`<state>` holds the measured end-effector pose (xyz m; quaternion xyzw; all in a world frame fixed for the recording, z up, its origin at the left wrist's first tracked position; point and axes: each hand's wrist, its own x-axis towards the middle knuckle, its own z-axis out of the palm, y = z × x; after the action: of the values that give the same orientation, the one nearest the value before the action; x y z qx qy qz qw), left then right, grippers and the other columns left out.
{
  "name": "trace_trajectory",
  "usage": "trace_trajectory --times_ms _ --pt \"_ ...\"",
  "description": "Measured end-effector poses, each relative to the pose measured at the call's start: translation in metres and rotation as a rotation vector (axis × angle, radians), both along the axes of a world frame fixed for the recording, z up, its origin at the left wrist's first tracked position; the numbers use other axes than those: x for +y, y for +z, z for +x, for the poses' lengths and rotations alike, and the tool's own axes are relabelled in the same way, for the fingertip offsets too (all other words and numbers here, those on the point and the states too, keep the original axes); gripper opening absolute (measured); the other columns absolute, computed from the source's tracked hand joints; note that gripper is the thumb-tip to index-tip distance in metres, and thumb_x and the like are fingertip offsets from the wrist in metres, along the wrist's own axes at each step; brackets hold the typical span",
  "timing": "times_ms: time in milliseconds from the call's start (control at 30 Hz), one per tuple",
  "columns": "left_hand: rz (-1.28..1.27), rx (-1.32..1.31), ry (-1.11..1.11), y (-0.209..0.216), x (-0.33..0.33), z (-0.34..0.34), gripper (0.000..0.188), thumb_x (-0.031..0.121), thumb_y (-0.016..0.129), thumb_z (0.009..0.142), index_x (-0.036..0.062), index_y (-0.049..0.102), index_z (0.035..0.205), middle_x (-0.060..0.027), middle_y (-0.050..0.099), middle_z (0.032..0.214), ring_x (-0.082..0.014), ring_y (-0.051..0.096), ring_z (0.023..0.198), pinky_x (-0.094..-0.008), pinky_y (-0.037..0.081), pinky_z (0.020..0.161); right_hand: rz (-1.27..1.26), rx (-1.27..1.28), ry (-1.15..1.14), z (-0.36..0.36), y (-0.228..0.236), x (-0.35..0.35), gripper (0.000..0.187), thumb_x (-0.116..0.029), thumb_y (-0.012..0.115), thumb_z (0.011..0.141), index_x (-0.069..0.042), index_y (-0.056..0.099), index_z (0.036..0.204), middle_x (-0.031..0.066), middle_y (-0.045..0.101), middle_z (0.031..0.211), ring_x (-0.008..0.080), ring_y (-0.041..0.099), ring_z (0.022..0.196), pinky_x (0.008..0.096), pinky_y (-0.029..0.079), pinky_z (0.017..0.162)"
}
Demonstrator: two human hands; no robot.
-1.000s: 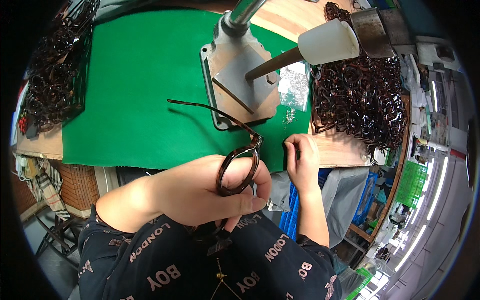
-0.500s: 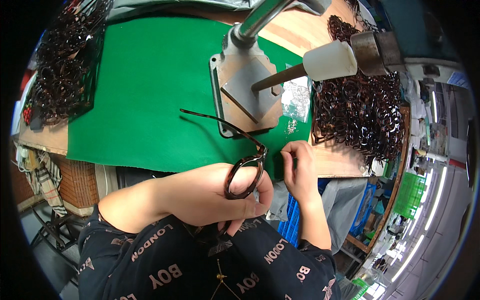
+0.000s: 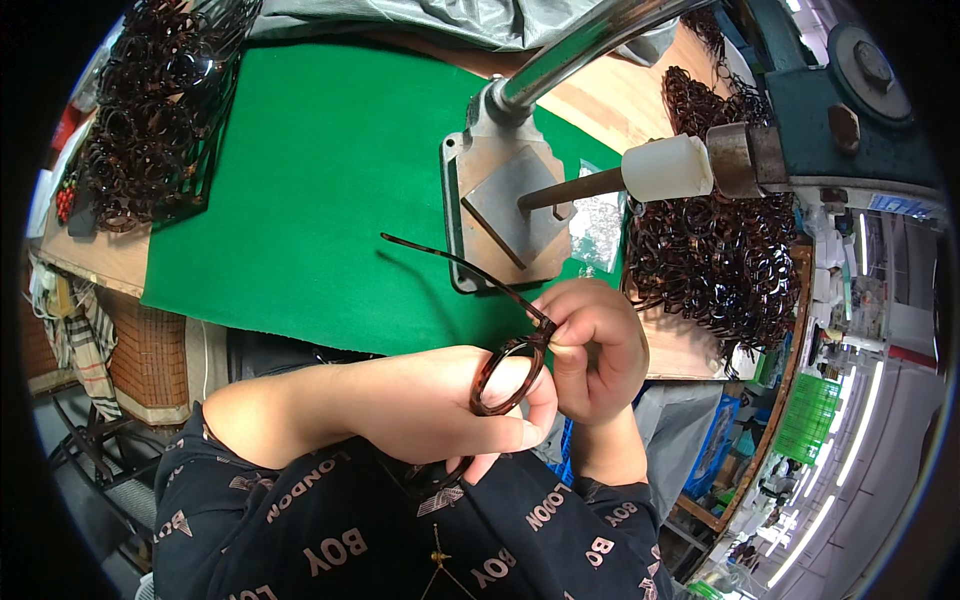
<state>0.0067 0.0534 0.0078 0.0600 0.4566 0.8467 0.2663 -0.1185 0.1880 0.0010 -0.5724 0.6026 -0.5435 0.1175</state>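
Observation:
My left hand point(image 3: 430, 400) grips a dark tortoiseshell eyeglass frame point(image 3: 480, 383) in front of my chest, fingers wrapped over its front. One rim stands up past the fingers, and the lower part is half hidden beneath the hand. A temple point(image 3: 430, 250) stretches out unfolded over the green mat point(image 3: 290, 180). At the hinge where temple and rim meet, my right hand point(image 3: 600, 350) is closed, thumb and forefinger pinched together and touching the frame. Whether a tiny part sits between those fingertips is hidden.
A small press's metal base point(image 3: 462, 200) stands on the mat, its rod point(image 3: 575, 188) and white sleeve point(image 3: 665, 168) reaching right. Beside it lies a clear bag point(image 3: 598, 235) of tiny pieces. Frames are heaped at right point(image 3: 710, 250) and left point(image 3: 150, 120). Grey sheeting point(image 3: 480, 22) lies behind.
My right hand has come from the mat's front edge, near the tiny loose pieces, leftward to the frame's hinge. The left hand and frame have shifted slightly right and down in the picture.

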Motion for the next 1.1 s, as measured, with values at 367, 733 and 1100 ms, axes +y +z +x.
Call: trace_trajectory --times_ms 367,733,1100 --pt "-0.006 -0.018 -0.013 0.003 -0.002 -0.002 0.013 0.014 0.051 0.088 0.0012 0.050 0.091 -0.0007 0.057 0.062 -0.0073 0.054 0.053 -0.0202 0.041 0.050 -0.048 -0.169 -0.005 0.001 -0.005 0.000 0.009 -0.006 0.060 0.082 -0.002 0.051 0.083 0.0100 0.056 0.072 0.0233 0.058 0.065 0.0350 0.048 0.061" --pt "-0.005 -0.029 -0.003 0.004 -0.002 -0.002 0.014 0.015 0.051 0.088 0.0017 0.050 0.091 -0.0016 0.059 0.060 -0.0076 0.054 0.053 -0.0209 0.041 0.049 0.090 -0.676 0.036 0.004 -0.001 0.009 0.016 0.005 0.063 0.076 0.000 0.054 0.090 0.0101 0.058 0.089 0.0187 0.057 0.083 0.0298 0.046 0.077" --pt "0.005 0.008 0.107 0.036 -0.009 -0.023 0.020 0.020 0.050 0.091 0.0012 0.054 0.094 -0.0018 0.061 0.061 -0.0055 0.053 0.052 -0.0184 0.039 0.050 -0.143 -0.686 -0.039 -0.003 0.030 -0.003 0.012 -0.007 0.056 0.086 0.001 0.049 0.092 0.0126 0.057 0.084 0.0190 0.056 0.079 0.0298 0.046 0.075"
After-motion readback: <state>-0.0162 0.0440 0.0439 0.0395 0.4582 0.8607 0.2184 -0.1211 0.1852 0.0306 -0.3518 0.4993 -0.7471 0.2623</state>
